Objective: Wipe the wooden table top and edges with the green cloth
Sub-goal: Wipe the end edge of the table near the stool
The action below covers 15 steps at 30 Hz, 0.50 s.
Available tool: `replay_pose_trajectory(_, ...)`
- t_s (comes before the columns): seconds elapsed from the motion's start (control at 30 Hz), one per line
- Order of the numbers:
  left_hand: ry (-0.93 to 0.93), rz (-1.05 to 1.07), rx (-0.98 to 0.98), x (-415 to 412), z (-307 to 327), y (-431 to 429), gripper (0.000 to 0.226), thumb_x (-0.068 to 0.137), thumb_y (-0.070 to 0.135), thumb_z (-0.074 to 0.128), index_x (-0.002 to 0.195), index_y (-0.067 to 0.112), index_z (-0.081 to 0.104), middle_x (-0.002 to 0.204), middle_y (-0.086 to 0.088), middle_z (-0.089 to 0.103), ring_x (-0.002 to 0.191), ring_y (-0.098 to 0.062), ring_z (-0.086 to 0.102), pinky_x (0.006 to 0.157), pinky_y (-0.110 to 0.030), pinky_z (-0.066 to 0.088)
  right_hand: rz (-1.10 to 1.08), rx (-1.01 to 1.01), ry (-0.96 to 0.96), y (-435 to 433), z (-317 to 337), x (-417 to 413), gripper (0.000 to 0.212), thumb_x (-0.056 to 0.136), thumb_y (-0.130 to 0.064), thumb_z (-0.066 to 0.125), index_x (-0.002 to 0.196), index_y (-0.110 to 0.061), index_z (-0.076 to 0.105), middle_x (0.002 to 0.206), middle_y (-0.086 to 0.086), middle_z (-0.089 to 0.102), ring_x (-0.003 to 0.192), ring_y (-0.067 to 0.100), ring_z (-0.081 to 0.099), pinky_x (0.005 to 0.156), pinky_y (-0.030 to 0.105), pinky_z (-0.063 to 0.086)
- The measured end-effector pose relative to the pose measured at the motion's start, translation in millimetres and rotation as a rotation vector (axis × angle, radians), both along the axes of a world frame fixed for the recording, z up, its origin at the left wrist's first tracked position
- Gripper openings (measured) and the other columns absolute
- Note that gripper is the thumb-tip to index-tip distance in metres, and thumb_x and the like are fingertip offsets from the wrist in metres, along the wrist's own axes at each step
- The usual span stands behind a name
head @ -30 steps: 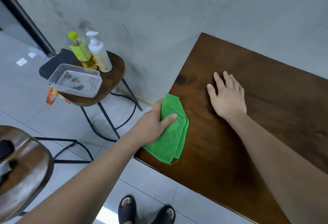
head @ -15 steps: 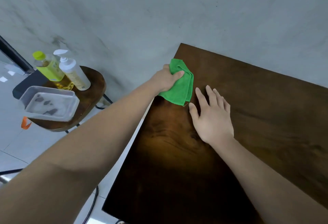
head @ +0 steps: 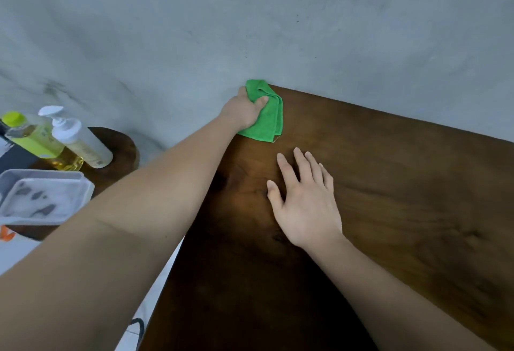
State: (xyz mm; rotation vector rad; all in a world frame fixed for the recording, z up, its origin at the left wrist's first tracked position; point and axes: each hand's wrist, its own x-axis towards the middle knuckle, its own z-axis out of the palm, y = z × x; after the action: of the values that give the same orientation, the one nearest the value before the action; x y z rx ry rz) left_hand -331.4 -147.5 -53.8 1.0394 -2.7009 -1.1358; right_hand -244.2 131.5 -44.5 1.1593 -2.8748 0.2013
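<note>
The dark wooden table (head: 389,197) fills the right and lower part of the view, its far edge against a grey wall. A folded green cloth (head: 268,119) lies over the table's far left corner, touching the wall. My left hand (head: 244,111) grips the cloth from the left, thumb on top, arm stretched out along the table's left edge. My right hand (head: 303,200) rests flat on the table top below the cloth, fingers spread, holding nothing.
To the left stands a round wooden stool (head: 116,153) carrying a yellow-green bottle (head: 33,136), a white pump bottle (head: 78,139) and a clear plastic tray (head: 41,197). White floor tiles show between stool and table. The grey wall (head: 250,16) closes off the far side.
My left hand has slid the green cloth along the table's left edge from the near end up to the far corner by the wall. My right hand has stayed flat on the top.
</note>
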Motion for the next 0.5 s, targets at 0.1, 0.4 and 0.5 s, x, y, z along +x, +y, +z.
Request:
replay_pose_trajectory(0.1,-0.061,-0.047,-0.144,15,1,15,0.092,0.11,0.071,0.035,0.177,0.016,0.003,0.182,-0.013,0.017,0.163,-0.038,0.032,0.127,-0.051,0.032,-0.005,-0.031,-0.013,1,0,1,0.074,0.111,-0.067,0.014,0.172,-0.029,0.032,0.181,0.007,0.026,0.169,0.027,0.018,0.138,0.051,0.016)
replay_pose_trajectory(0.4,-0.176,-0.192,-0.518,69,2,91,0.085,0.11,0.069,0.01,0.177,0.017,0.0,0.186,-0.006,-0.007,0.172,-0.023,-0.009,0.138,-0.047,-0.001,-0.024,-0.268,-0.127,15,7,-3,0.061,0.113,-0.032,0.05,0.171,-0.019,0.037,0.179,0.005,0.033,0.168,0.023,0.024,0.136,0.045,0.02)
replay_pose_trajectory(0.5,-0.178,-0.193,-0.513,76,6,122,0.084,0.111,0.066,0.009,0.177,0.016,-0.003,0.185,-0.008,-0.01,0.171,-0.024,-0.011,0.138,-0.047,-0.004,0.024,-0.217,-0.129,23,12,-10,0.058,0.114,-0.03,0.044,0.171,-0.019,0.038,0.179,0.003,0.034,0.168,0.02,0.024,0.138,0.043,0.018)
